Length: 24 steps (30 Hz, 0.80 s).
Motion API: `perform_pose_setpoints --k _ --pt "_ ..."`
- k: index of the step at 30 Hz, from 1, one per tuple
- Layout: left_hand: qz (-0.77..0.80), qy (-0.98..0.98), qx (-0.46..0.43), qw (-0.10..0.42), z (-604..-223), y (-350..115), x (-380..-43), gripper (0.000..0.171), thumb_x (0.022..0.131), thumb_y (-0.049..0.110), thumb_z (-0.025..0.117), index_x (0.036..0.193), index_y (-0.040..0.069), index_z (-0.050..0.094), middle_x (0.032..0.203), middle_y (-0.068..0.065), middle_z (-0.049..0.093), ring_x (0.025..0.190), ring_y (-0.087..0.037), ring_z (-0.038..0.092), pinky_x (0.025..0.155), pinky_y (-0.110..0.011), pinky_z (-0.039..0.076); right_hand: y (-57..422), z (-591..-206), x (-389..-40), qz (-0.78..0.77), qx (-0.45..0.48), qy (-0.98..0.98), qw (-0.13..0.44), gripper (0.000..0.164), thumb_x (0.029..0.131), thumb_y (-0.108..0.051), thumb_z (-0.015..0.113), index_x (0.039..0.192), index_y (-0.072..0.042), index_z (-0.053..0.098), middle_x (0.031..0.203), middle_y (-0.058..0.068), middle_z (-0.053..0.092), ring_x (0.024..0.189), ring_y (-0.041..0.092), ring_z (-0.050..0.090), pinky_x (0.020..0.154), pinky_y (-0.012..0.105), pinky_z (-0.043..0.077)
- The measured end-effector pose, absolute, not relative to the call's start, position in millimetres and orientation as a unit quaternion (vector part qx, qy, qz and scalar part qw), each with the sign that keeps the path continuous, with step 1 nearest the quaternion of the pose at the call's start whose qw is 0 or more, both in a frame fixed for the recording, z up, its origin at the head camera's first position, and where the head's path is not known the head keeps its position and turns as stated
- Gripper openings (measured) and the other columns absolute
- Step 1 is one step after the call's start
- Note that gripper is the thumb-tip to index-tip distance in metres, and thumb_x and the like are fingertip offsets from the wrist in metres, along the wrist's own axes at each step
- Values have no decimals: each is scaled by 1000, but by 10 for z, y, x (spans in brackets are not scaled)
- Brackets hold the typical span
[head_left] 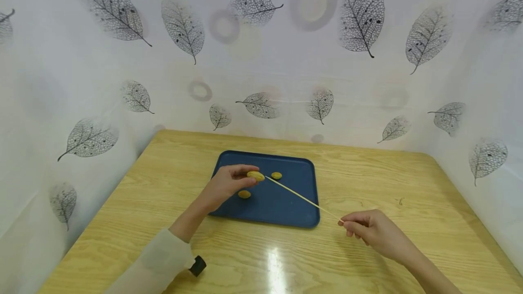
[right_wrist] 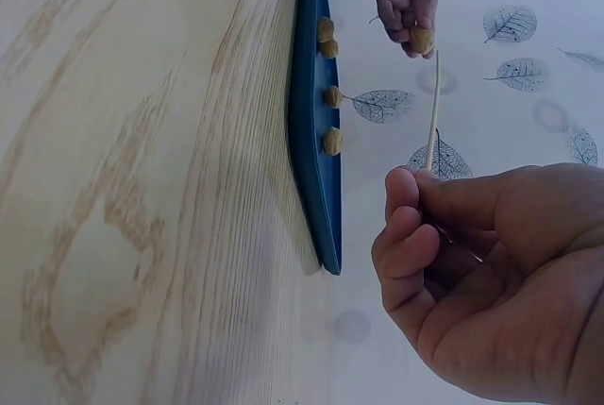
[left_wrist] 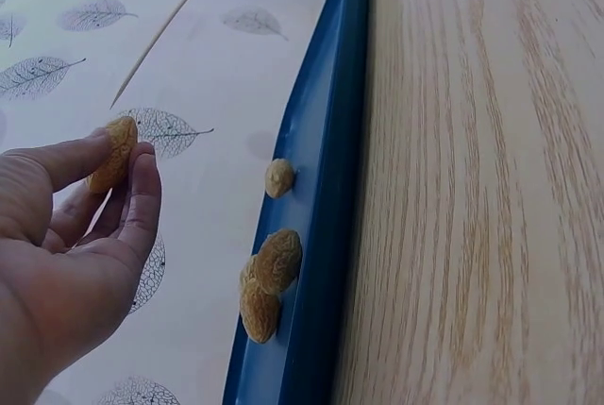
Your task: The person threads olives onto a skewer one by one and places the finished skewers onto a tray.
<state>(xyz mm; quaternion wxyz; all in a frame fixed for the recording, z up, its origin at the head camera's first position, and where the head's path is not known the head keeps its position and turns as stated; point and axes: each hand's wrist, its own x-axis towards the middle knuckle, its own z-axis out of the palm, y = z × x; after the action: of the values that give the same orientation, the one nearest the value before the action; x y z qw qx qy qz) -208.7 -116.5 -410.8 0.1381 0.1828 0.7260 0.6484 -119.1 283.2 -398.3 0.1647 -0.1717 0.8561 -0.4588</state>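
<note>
Over the tray, my left hand (head_left: 220, 188) pinches a wrinkled, yellow-brown oval dried fruit (head_left: 255, 176) between thumb and fingers. My right hand (head_left: 377, 235) grips one end of a thin bamboo skewer (head_left: 300, 196), which slants up to the left. Its pointed tip is close to the fruit's end, and a small gap shows in the left wrist view. More such fruits lie on the dark blue tray (head_left: 278, 214): one dried fruit (head_left: 276, 175) behind the skewer, another dried fruit (head_left: 244, 194) below the left hand. Further dried fruits (right_wrist: 326, 29) appear in the right wrist view; the left hand hides them from the head view.
The tray, with a low raised rim, lies on a light wood table (head_left: 392, 185). A white cloth with a leaf print (head_left: 361, 17) hangs behind the table and along both sides. A small black object (head_left: 198, 266) is at the left sleeve.
</note>
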Motion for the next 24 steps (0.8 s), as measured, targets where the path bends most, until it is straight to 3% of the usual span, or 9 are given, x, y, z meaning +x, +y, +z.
perform_pose_setpoints --k 15,24 --pt "657 713 194 147 -4110 -1152 -2088 42 102 12 68 140 -3 61 121 -13 72 114 -30 69 105 -56 52 2799 -3990 -1194 -456 -174 856 171 28 106 -11 60 120 10 71 93 10 72 68 8 53 50 24 46" --pt "684 694 178 140 -4103 -1138 -2081 43 102 14 69 142 1 60 119 -8 70 118 -38 65 107 -60 48 2794 -3947 -1185 -451 -164 863 155 27 105 -14 62 119 7 72 86 3 70 76 13 62 63 28 56"
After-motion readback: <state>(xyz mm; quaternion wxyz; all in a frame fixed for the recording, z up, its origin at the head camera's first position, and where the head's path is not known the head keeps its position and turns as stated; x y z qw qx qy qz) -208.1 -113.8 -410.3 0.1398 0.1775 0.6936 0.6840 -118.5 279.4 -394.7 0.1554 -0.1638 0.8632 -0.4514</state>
